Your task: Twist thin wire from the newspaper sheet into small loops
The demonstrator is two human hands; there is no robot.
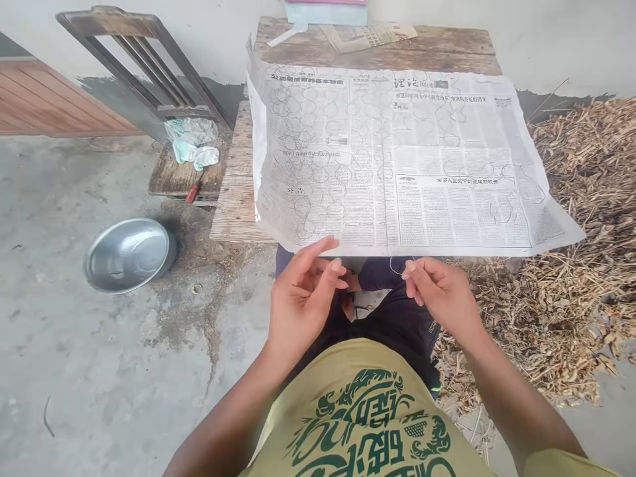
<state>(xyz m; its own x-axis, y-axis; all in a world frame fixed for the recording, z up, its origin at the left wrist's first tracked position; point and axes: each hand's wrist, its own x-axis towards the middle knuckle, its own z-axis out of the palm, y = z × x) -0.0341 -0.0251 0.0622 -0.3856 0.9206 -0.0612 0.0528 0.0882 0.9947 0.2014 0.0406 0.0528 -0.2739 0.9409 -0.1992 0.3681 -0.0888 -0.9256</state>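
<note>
A large newspaper sheet [368, 159] with many faint round loops on it lies over the wooden table [233, 205], its near edge reaching past the tabletop. Just below that edge, my right hand [440, 288] pinches a thin, pale thread or wire [393, 266] that curves out to the left of the fingertips. My left hand [308, 288] is beside the sheet's near edge with its fingers apart and bent, and nothing shows between them. The two hands are apart from each other.
A wooden chair [161, 175] at the left holds plastic bags [193, 142] and a red object [193, 193]. A metal basin [130, 255] is on the floor. Dry leaves [536, 331] are heaped at the right. Folded newspaper [365, 38] and a box [325, 13] sit at the back.
</note>
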